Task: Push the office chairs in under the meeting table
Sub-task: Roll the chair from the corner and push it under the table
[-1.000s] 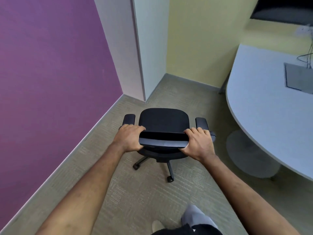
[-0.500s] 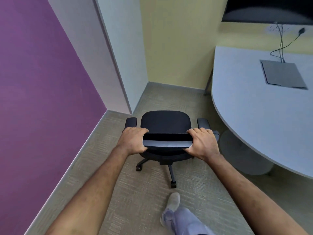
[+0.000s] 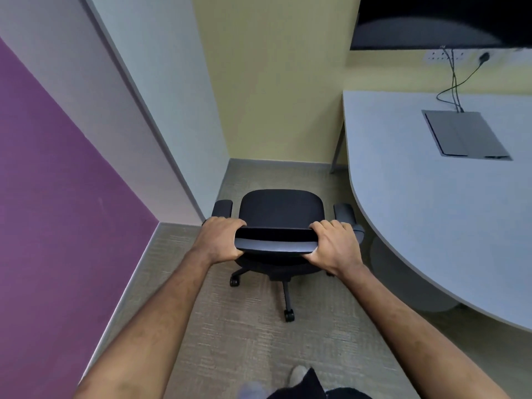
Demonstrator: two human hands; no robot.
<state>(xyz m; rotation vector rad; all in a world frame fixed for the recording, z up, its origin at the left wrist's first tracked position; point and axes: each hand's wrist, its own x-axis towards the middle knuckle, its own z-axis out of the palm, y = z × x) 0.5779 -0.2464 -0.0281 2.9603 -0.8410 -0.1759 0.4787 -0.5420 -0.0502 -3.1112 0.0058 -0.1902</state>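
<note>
A black office chair on castors stands on the carpet in front of me, its seat facing away. My left hand grips the left end of the backrest's top edge. My right hand grips the right end. The grey meeting table with a curved edge fills the right side. The chair's right armrest sits close beside the table's edge; the seat is outside the table, not under it.
A purple wall and a white pillar close off the left. A yellow wall lies ahead. The table's round base stands on the floor at right. A cable box and wires sit on the tabletop, below a dark screen.
The chair has rolled forward and rightward with both hands on its backrest, ending nearer the table's edge and the yellow wall. I have stepped forward behind it.
</note>
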